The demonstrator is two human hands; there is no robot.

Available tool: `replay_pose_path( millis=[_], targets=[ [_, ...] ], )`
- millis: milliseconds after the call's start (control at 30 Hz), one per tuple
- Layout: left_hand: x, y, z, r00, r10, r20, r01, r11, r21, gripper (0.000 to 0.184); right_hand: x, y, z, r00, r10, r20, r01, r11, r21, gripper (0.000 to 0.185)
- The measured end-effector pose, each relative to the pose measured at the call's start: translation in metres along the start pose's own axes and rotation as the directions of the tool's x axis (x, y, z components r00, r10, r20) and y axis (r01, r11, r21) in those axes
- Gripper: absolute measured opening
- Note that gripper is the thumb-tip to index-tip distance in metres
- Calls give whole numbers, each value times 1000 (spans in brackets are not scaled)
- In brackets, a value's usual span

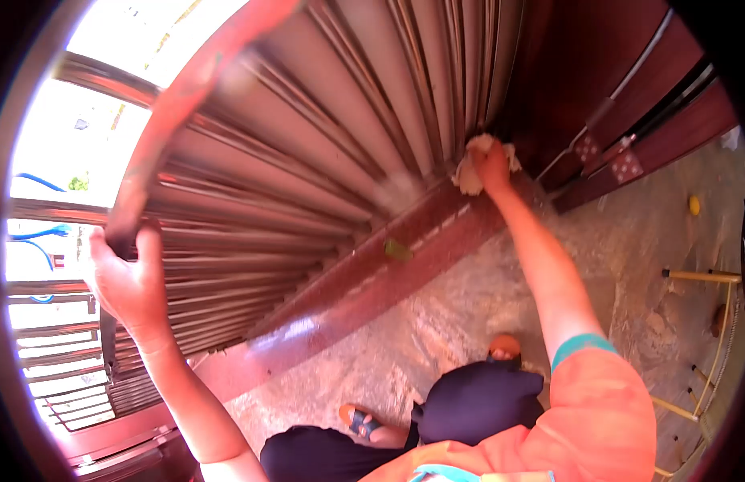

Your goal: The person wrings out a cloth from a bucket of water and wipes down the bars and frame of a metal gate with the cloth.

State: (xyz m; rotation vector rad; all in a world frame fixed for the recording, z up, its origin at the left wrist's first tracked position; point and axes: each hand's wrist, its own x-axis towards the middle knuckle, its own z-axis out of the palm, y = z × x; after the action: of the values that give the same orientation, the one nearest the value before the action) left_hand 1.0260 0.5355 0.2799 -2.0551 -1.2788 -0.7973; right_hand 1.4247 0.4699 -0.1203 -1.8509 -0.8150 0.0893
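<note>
My right hand [491, 165] is closed on a pale, crumpled cloth [469, 178]. It presses the cloth into the far right corner of a dark red ledge [437, 241], at the foot of the metal bars [421, 80]. On the left, my left hand [132, 281] is wrapped around the edge of a reddish frame [176, 104], which looks curved in this view. Brown bars fan out between the two hands. A small green piece [397, 250] lies on the ledge between them.
Dark red panels with a hinge [627, 166] and a metal rod [637, 72] stand at the right. A yellow-legged frame [702, 277] and a small yellow round object [694, 205] are on the stone-like floor [621, 265]. My sandalled feet [364, 422] are below.
</note>
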Motion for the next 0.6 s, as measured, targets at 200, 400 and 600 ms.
replay_pose_path(
  millis=[200, 400, 600],
  targets=[
    [0, 7, -6, 991, -85, 99, 89, 995, -34, 47, 8, -156, -68, 936, -335, -107, 349, 850, 394, 57],
    [3, 4, -14, 979, -29, 201, 67, 980, -187, 46, 82, -286, -82, 782, -464, -417, 551, 827, 112, 48],
    [2, 5, -12, 989, -56, 139, 83, 978, -193, 40, 74, -249, -51, 740, -421, -525, 486, 874, -14, 48]
  ],
)
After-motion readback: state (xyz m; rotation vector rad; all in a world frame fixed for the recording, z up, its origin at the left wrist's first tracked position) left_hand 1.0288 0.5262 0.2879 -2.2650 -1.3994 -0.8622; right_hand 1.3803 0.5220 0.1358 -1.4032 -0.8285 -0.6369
